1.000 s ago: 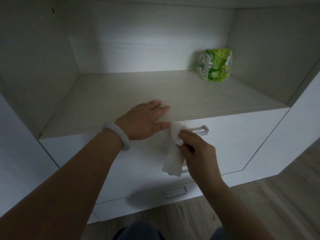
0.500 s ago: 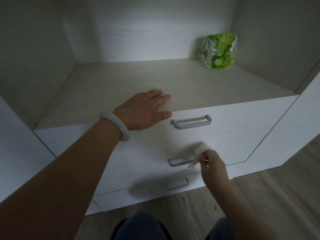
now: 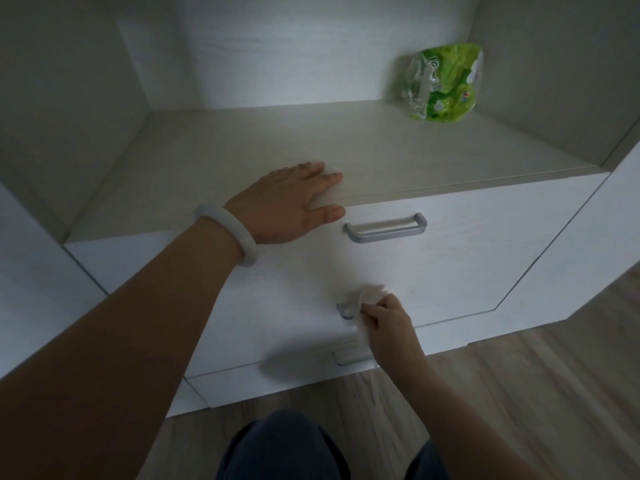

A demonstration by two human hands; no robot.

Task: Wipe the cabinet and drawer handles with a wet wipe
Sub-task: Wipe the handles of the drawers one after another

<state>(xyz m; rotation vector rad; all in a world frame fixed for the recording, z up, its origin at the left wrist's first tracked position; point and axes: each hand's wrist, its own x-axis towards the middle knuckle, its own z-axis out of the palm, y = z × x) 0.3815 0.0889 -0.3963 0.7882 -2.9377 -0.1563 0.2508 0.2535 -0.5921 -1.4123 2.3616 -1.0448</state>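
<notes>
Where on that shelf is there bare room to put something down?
The shelf top is bare between the left hand at its front edge and the green packet in the back right corner. Only that corner is taken.

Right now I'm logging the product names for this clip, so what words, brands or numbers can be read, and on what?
"10": possibly, in white print on the green wipes pack on the shelf; tilted and uncertain.
The rest of the pack's print, with a small round logo: too small and blurred to read.
Drawer handles, drawer fronts and the bracelet: no text visible.
</notes>
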